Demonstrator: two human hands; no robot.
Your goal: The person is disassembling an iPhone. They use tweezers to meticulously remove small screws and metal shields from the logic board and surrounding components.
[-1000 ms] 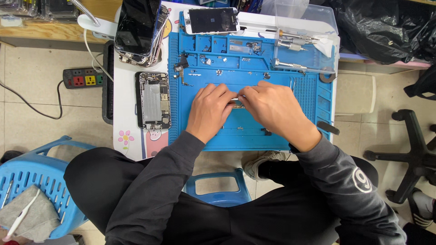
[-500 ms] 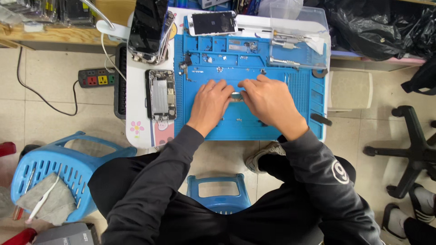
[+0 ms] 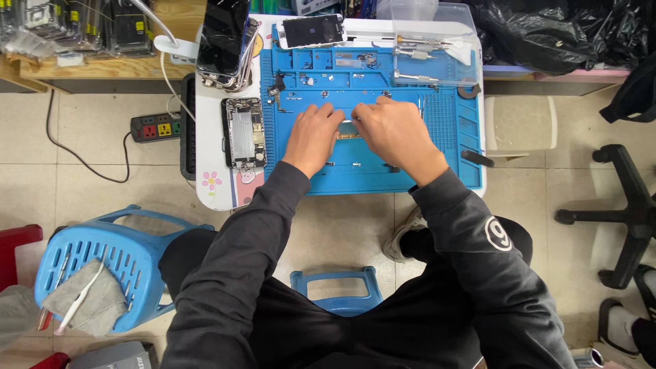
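Low in the frame, a blue stool (image 3: 336, 287) is standing between the person's knees. At centre, the left hand (image 3: 313, 137) and right hand (image 3: 393, 133) are curling together, pinching a small metal part (image 3: 348, 130) over the blue mat (image 3: 451, 130). Left of them, an opened phone (image 3: 244, 132) is lying on the bench (image 3: 212, 184).

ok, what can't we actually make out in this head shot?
- Small part between the left hand and right hand: only a pale sliver shows at the fingertips, its kind can't be told.
- Grip: fingers curl over it, so which hand holds it is unclear.
- Loose bits on the blue mat: too small to identify.
- Insides of the opened phone: too fine to read.
- Black office chair: cut off by the right edge.
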